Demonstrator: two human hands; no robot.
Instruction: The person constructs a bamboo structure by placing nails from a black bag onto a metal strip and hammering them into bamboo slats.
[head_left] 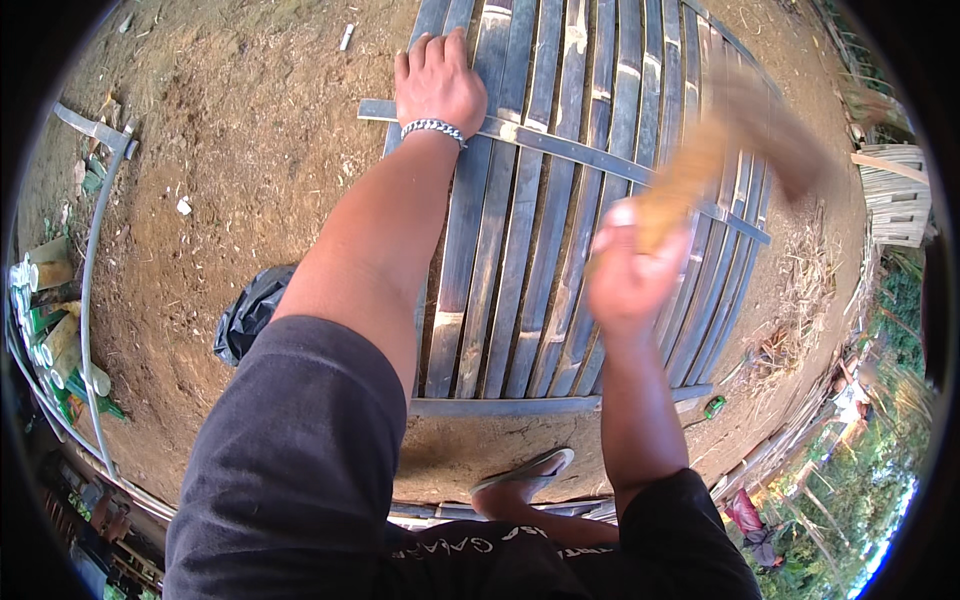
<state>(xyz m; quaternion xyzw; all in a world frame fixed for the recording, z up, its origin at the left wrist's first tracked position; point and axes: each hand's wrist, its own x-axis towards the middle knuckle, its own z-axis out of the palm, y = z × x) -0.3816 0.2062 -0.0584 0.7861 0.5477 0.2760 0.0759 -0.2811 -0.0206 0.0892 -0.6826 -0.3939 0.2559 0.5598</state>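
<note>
A panel of dark, split bamboo slats (523, 270) lies on the ground in front of me, with a thin crosswise bamboo strip (590, 156) laid over it. My left hand (440, 88) rests palm down at the strip's left end, fingers stretched out over the outer slats. A chain bracelet (434, 128) circles that wrist. Raised over the panel's right side, my right hand (640, 262) is closed around the wooden handle of a hammer (684, 180). Motion blurs the hammer, and its dark head (775, 135) points away to the right.
Bare soil surrounds the panel. A black plastic bag (250, 312) lies left of it, near cut bamboo pieces (62, 350) and a long pole (92, 270). My sandalled foot (520, 485) stands by the near edge. A woven bamboo piece (893, 195) and people (755, 525) are at right.
</note>
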